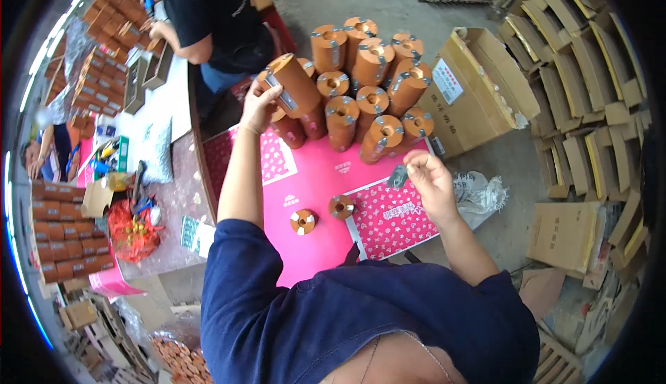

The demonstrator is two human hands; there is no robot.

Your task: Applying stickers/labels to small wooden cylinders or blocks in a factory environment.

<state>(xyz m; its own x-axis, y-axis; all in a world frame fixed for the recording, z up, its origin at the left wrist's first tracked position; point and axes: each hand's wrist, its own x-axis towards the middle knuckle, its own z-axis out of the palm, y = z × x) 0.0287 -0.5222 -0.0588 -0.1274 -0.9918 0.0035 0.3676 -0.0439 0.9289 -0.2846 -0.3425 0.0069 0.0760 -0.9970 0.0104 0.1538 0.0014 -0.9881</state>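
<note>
The left hand (258, 103) grips a tall orange-brown cylinder with grey metal segments (293, 84), tilted above the pink counter (316, 176). The right hand (430, 183) pinches a small dark tag (398, 176), near the cluster of matching cylinders (371, 96).

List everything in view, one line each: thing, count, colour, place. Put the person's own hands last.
Held cylinder: one, orange-brown with a grey label, tilted, raised over the pink sheet.
Stacked cylinders: about fifteen, orange-brown, piled at the sheet's far end.
Small cylinders: two, orange-brown, upright and apart, mid-sheet.
Pink sheet: one, pink with patterned panels, under the cylinders.
Open carton: one, brown, right of the pile.
Folded boxes: many, brown, stacked at far right.
Co-worker: one, dark top, at the table top left.
Small tag: one, grey-green, between the right fingertips.
Left hand: grips the held cylinder.
Right hand: pinches the small tag.
</note>
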